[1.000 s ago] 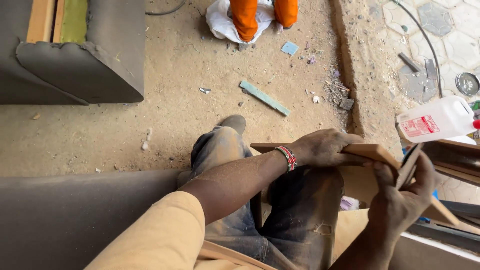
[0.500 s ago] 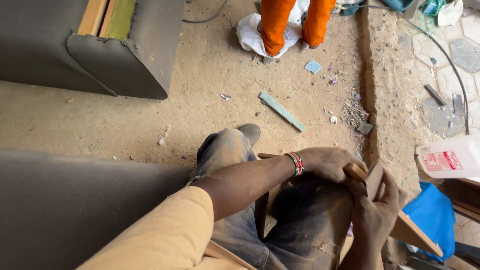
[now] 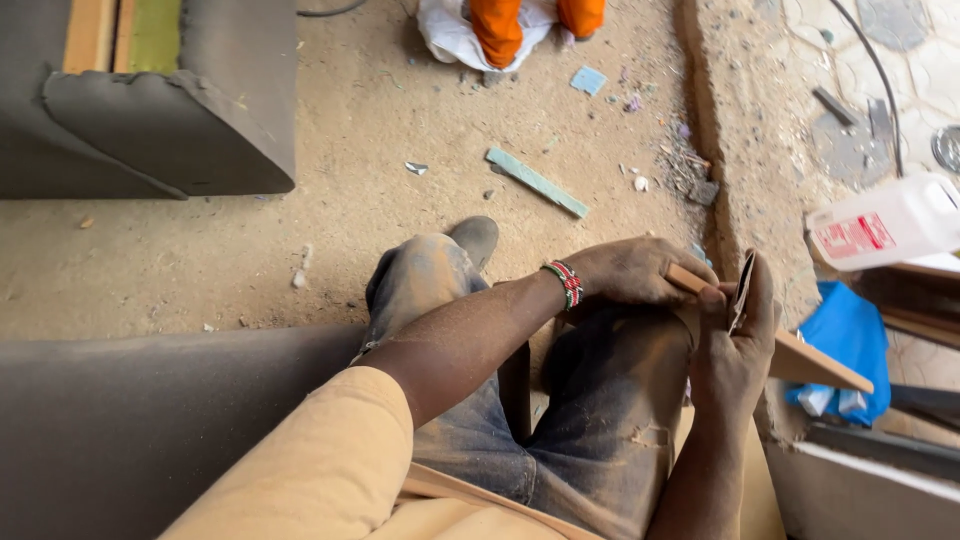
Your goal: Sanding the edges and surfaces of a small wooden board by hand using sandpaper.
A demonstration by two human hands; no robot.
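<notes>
Left hand (image 3: 635, 272): closed over the upper end of a flat light-brown wooden board (image 3: 800, 358), fingers wrapped on its edge; beaded wristband (image 3: 566, 284) at the wrist.
Right hand (image 3: 735, 345): clasped around a thin dark folded sheet (image 3: 742, 290), pressed against the board's edge.
Board: slanting across the dusty-trousered knees, lower end toward a blue cloth (image 3: 848, 340).
Nearby: white plastic jug (image 3: 885, 222), grey upholstered seat (image 3: 150, 100), sandy floor (image 3: 380, 150).

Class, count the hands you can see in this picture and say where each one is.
2. The left hand grips the wooden board over the knees; the right hand holds a folded sheet against the board's edge. The person in orange trousers shows no hands.
</notes>
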